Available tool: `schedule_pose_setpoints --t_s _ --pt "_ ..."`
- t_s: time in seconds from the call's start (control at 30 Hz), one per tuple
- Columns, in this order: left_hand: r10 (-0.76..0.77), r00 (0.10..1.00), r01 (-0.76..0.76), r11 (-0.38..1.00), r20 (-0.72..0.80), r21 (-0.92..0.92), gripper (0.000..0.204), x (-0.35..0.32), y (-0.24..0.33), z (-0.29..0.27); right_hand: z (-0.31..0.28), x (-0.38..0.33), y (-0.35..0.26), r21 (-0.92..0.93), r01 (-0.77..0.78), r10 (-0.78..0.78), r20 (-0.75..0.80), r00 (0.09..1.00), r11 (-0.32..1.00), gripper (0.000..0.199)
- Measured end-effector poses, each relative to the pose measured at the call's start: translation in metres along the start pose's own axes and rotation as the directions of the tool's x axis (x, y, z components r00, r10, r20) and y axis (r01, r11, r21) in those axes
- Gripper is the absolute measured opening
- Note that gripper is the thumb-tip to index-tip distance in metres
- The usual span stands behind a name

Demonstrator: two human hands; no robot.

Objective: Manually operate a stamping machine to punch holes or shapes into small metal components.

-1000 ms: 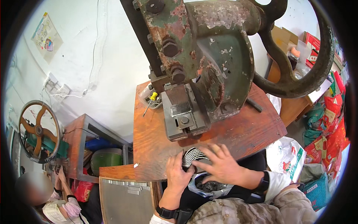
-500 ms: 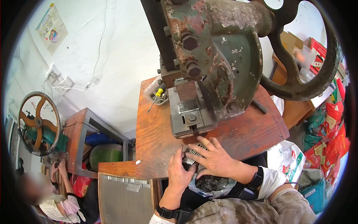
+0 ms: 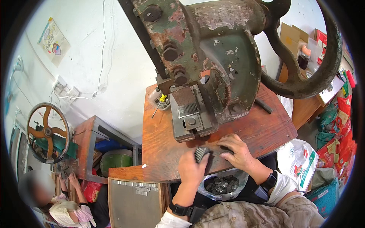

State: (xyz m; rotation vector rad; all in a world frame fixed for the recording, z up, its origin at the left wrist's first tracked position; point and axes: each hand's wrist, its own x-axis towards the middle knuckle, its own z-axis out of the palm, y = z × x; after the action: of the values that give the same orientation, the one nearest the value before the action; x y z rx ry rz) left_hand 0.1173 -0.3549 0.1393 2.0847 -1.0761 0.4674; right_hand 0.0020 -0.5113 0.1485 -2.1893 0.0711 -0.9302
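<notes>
Resting at the front edge of the wooden bench (image 3: pixel 159 152), a stack of small dark metal plates (image 3: pixel 200 154) stands just ahead of the press base (image 3: pixel 192 121). Left hand (image 3: pixel 192 169) rises from below, wrist straight, fingers curled around the stack's left side, gripping it. Right hand (image 3: pixel 237 152) lies just beside it, palm down, fingers spread flat on the bench, holding nothing. A bag of like metal pieces (image 3: pixel 222 184) sits under both hands

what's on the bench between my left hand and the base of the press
In the head view, only bare wooden bench top lies between the left hand, which holds a stack of small dark metal pieces, and the grey press base.
</notes>
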Motion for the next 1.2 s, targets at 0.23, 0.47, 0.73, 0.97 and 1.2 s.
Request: schedule_pose_setpoints --t_s 0.23,0.47,0.73,0.97,1.2 --pt "-0.218 0.606 0.457 -0.692 0.765 -0.559 0.049 -0.011 0.009 -0.064 -0.004 -0.002 0.003 0.012 -0.030 0.030 0.005 1.000 0.999 0.034" --pt "-0.133 0.484 0.612 -0.655 0.865 -0.443 0.051 -0.063 0.004 -0.061 0.001 0.002 0.001 -0.056 0.011 -0.011 0.008 1.000 0.998 0.029" --pt "-0.389 0.393 0.888 0.395 0.833 -0.235 0.049 -0.165 -0.029 0.030 0.006 0.002 -0.011 -0.094 0.013 -0.010 0.034 0.999 0.996 0.024" --pt "-0.603 0.794 0.552 0.658 -0.081 0.512 0.035 -0.168 -0.163 -0.112 0.009 0.002 -0.013 -0.182 0.026 -0.009 0.092 0.996 0.983 0.023" --pt "-0.641 0.767 0.571 0.707 0.037 0.417 0.048 -0.199 -0.258 -0.138 0.021 -0.011 -0.023 -0.285 0.245 -0.211 0.144 0.967 0.927 0.022"
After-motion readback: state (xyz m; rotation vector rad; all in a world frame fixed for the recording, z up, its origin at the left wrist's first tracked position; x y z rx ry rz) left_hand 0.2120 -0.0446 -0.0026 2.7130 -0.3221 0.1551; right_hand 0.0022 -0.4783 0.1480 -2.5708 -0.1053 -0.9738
